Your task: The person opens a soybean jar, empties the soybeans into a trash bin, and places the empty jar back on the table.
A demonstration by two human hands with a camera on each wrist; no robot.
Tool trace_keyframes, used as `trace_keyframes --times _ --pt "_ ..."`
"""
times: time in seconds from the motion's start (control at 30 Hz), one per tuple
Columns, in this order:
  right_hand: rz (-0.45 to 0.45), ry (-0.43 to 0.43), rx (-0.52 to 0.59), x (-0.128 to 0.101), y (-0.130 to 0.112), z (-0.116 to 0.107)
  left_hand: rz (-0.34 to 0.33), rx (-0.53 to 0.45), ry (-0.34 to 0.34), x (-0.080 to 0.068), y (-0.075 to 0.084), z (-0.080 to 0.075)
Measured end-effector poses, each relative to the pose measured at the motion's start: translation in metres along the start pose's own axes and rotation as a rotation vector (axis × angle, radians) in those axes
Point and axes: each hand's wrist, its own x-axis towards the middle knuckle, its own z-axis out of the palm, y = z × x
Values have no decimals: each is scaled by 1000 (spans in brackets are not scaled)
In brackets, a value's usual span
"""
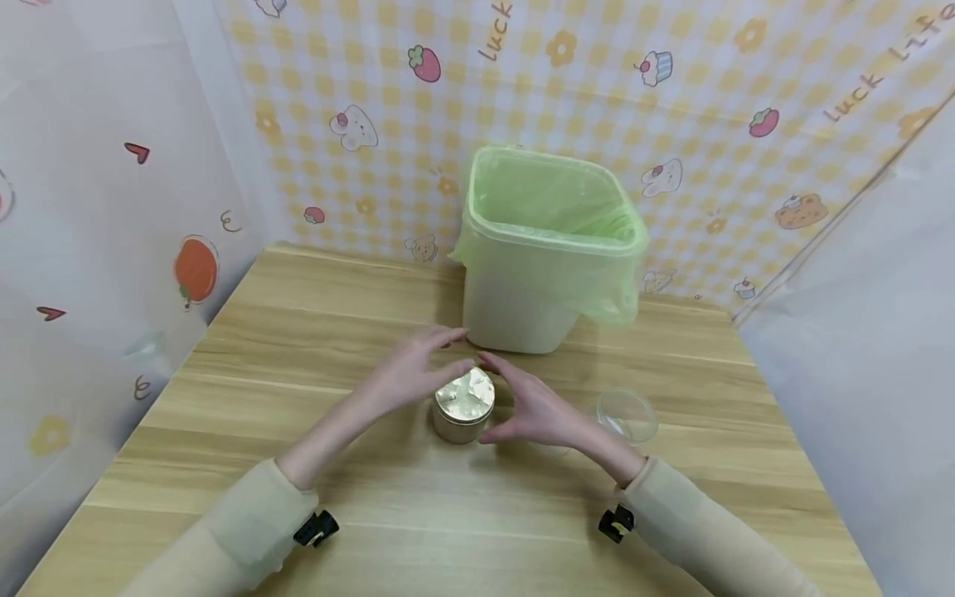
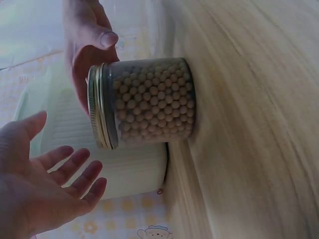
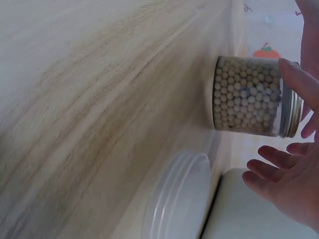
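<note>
Bead jar [image 1: 457,428] stands upright on the wooden table [image 1: 462,514], between both hands. Left to right: left hand [image 1: 406,373] has fingers loosely spread and grips nothing, thumb over the edge of the metallic lid [image 1: 468,398]; right hand [image 1: 533,406] is likewise unclenched, fingers bowed beside the jar, though whether either hand touches it is hard to tell from these angles. Behind sits a white bin [image 1: 515,319] with a green liner [image 1: 552,261]; rightmost is a clear round container [image 1: 627,414], near the right forearm [image 1: 600,448]. For a steady hold, probably best to close both palms evenly on the body, base flat, forearm away from that container.
</note>
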Motion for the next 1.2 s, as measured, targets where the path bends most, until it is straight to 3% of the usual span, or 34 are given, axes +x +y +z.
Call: trace_keyframes --times 0.33,0.5,0.73,0.93,1.2 --pt "9 -30 55 12 2 12 7 156 -148 -8 -1 19" --pt "10 -1 93 16 5 19 24 184 -177 -10 -3 24" --pt "53 23 151 18 9 27 26 182 -174 -10 -9 27" --pt "75 51 192 20 10 29 47 158 -113 -9 -13 29" --pt "62 89 236 19 12 30 68 215 -57 -9 -14 26"
